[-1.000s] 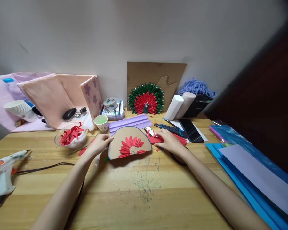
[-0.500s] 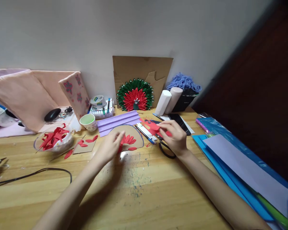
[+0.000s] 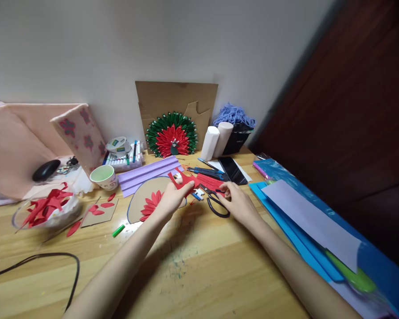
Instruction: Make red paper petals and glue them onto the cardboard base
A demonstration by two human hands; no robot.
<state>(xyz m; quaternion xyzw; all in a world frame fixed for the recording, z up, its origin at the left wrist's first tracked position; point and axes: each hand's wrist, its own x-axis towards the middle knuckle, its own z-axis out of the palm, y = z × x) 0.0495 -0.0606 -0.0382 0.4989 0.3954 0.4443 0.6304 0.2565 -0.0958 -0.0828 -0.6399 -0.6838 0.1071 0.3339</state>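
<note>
My left hand (image 3: 173, 195) pinches a cut piece of red paper (image 3: 182, 178) between thumb and fingers. My right hand (image 3: 236, 200) is curled at the black-handled scissors (image 3: 216, 207), its fingertips on one handle loop while the other loop lies toward me. Behind the scissors lies more red paper (image 3: 210, 182). Under my left forearm is a rounded cardboard piece (image 3: 138, 197) outlined in blue, with red petals (image 3: 151, 204) fanned on it. My left hand and wrist hide part of the cardboard. White pens are partly visible between my hands.
At the back, a cardboard sheet (image 3: 176, 95) leans with a red-and-green peacock (image 3: 173, 135). Left are a paper cup (image 3: 104, 178), a bowl of red scraps (image 3: 69, 212), a green cap (image 3: 118, 231) and a black cable (image 3: 36, 255). Blue folders (image 3: 292, 226) lie right.
The red paper has passed from my right hand to my left. My right hand has moved down to the scissors. The camera view has turned to the right, and a green cap now shows.
</note>
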